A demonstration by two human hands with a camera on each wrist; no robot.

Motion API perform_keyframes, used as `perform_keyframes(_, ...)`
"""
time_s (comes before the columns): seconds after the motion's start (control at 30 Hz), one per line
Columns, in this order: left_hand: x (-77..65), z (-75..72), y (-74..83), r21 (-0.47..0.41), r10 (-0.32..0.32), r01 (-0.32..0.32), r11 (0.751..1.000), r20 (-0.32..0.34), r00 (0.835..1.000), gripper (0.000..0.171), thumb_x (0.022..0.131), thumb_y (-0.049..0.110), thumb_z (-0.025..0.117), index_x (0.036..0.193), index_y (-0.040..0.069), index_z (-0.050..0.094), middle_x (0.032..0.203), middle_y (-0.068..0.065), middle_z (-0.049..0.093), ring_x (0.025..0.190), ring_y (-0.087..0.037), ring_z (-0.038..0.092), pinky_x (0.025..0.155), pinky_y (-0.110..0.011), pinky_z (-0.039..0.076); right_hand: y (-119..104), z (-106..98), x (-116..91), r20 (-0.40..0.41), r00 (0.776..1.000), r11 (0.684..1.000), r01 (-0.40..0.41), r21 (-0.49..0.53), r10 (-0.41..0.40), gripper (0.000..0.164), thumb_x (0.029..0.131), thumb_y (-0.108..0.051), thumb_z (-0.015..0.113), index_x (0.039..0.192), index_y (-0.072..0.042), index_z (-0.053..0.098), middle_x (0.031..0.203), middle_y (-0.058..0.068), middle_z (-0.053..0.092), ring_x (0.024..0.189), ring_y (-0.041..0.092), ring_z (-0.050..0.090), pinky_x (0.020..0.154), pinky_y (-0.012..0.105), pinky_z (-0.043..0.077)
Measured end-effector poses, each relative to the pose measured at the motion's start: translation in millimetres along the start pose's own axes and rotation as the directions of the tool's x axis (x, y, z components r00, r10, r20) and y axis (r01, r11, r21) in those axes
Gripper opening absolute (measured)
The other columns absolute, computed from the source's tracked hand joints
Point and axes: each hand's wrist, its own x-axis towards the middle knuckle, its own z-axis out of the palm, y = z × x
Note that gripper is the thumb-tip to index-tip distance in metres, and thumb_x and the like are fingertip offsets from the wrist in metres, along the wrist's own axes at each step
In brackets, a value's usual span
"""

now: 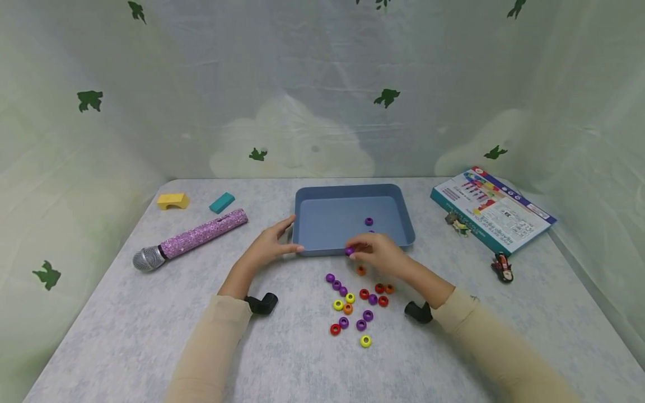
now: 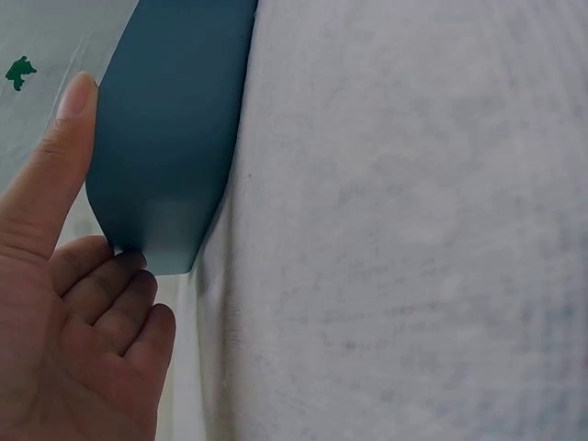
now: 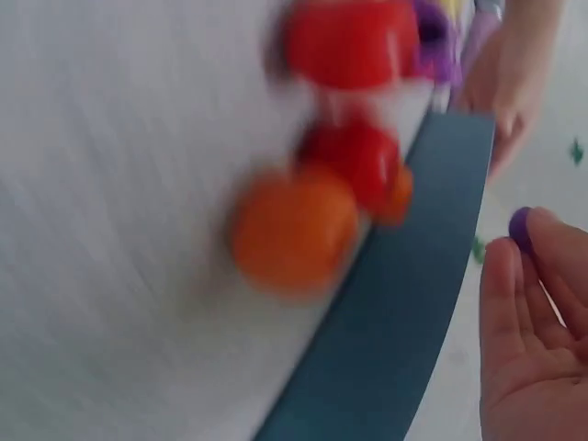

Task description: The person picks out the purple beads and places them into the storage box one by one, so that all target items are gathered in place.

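My left hand holds the near left corner of a shallow blue-grey tray. In the left wrist view its thumb lies along the tray's upper edge, with bent fingertips against the wall. Over the tray's front rim, my right hand pinches a purple bead between thumb and fingertips; the bead also shows in the right wrist view. Inside the tray lies another purple bead, with one more partly hidden behind the right hand. Several purple, red, yellow and orange beads are scattered on the table before the tray.
A glittery pink microphone, a yellow arch block and a teal block lie at the left. To the right are a flat boxed set and two small figures, one dark red and black. Pale curtains enclose the table.
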Motion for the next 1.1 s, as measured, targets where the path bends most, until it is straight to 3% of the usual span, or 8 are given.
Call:
perform_keyframes(0.13,7.6,1.3,-15.5,0.003,-0.009,0.009,1.000,0.002,1.000,0.085,0.065,0.039,0.066,0.133,0.020,0.019,0.135,0.001,0.016,0.121,-0.022,0.017,0.097,-0.036,0.020,11.5,-14.2,16.9,-0.117,0.992,0.999,-0.037,0.024,0.040,0.026,0.078,-0.014,0.057,0.102,-0.005,0.058,0.090,-0.002,0.057,0.080,0.008,0.053,0.067,0.022,0.046)
perform_keyframes(0.23,12.5,2.7,-26.1,0.023,-0.021,0.021,1.000,-0.004,1.000,0.086,0.062,0.044,0.065,0.132,0.026,0.019,0.135,0.005,0.017,0.121,-0.019,0.018,0.097,-0.034,0.021,21.4,-20.5,27.4,-0.154,0.984,0.996,-0.091,0.009,0.091,0.026,0.078,-0.014,0.056,0.103,-0.006,0.058,0.092,-0.001,0.058,0.080,0.009,0.054,0.063,0.023,0.047)
perform_keyframes(0.4,14.2,4.7,-30.1,0.034,-0.026,0.027,0.999,-0.022,0.999,0.086,0.062,0.045,0.066,0.132,0.030,0.019,0.135,0.006,0.017,0.121,-0.019,0.019,0.097,-0.035,0.021,35.3,-22.9,39.1,-0.157,0.977,0.988,-0.150,-0.044,0.142,0.026,0.078,-0.013,0.056,0.103,-0.006,0.057,0.094,0.001,0.058,0.076,0.013,0.054,0.059,0.026,0.047)
perform_keyframes(0.7,15.0,4.9,-29.3,0.030,-0.026,0.027,0.999,-0.015,1.000,0.085,0.064,0.041,0.066,0.132,0.027,0.018,0.135,0.006,0.016,0.121,-0.019,0.018,0.097,-0.035,0.021,43.4,-17.9,47.2,-0.100,0.971,0.954,-0.233,-0.190,0.218,0.021,0.078,-0.010,0.057,0.098,-0.008,0.060,0.090,0.002,0.058,0.082,0.014,0.052,0.069,0.029,0.045)
perform_keyframes(0.93,13.9,4.5,-28.5,0.018,-0.020,0.020,1.000,-0.015,1.000,0.085,0.063,0.042,0.066,0.132,0.027,0.019,0.135,0.006,0.016,0.121,-0.019,0.018,0.097,-0.035,0.021,31.4,-18.8,41.8,-0.097,0.981,0.969,-0.185,-0.167,0.170,0.032,0.077,-0.015,0.059,0.108,-0.007,0.054,0.102,0.004,0.054,0.093,0.015,0.049,0.077,0.030,0.042)
perform_keyframes(1.1,10.4,2.5,-21.9,-0.006,-0.010,0.010,1.000,-0.007,1.000,0.086,0.062,0.042,0.066,0.133,0.023,0.020,0.135,0.004,0.017,0.121,-0.020,0.018,0.097,-0.035,0.020,9.8,-13.9,29.3,-0.105,0.994,0.992,-0.015,-0.125,0.002,0.037,0.076,-0.022,0.059,0.110,-0.011,0.052,0.105,0.003,0.052,0.094,0.014,0.048,0.079,0.031,0.041)
